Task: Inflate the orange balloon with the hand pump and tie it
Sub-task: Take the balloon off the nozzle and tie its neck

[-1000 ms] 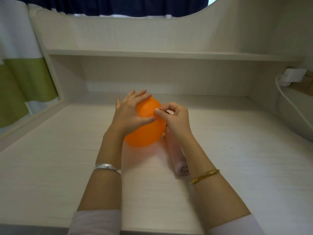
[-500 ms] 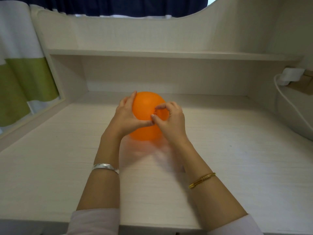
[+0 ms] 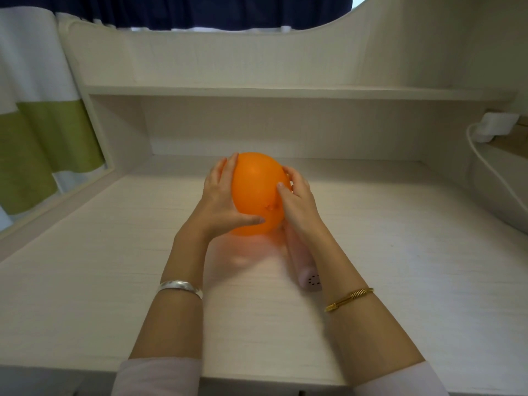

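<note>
Pale wood-grain desk (image 3: 100, 281) filled most of the view, boxed in by matching panels at the back and both sides. One long shelf (image 3: 285, 91) ran across the back panel above the desk's far edge. Dark blue curtain (image 3: 200, 12) hung along the top beyond the back panel; white-and-green striped curtain (image 3: 37, 124) hung past the desk's left edge. White adapter (image 3: 498, 125) sat on a ledge at the far right corner, with a white cable (image 3: 485, 161) curving down from it along the right side.

Orange balloon (image 3: 257, 190) was inflated, round, held up over the middle of the desk nearer the far edge, casting an orange glow on the surface beneath. Small puckered knot (image 3: 270, 207) faced the camera on its lower right.

Left hand (image 3: 221, 201) cupped the balloon's left side, fingers spread and curved up round it, thumb pressed across the lower front. Right hand (image 3: 297, 201) gripped the right side, thumb laid on the front just above the knot, fingers curled round the far side and mostly hidden.

Pale pink hand pump (image 3: 304, 264) lay on the desk under the right forearm, just beside the balloon's glow, holed end cap toward the near edge; far end hidden behind the right hand.

Silver bangle (image 3: 180, 287) on the left wrist, gold bracelet (image 3: 348, 298) on the right. Light sleeves at the near edge.
</note>
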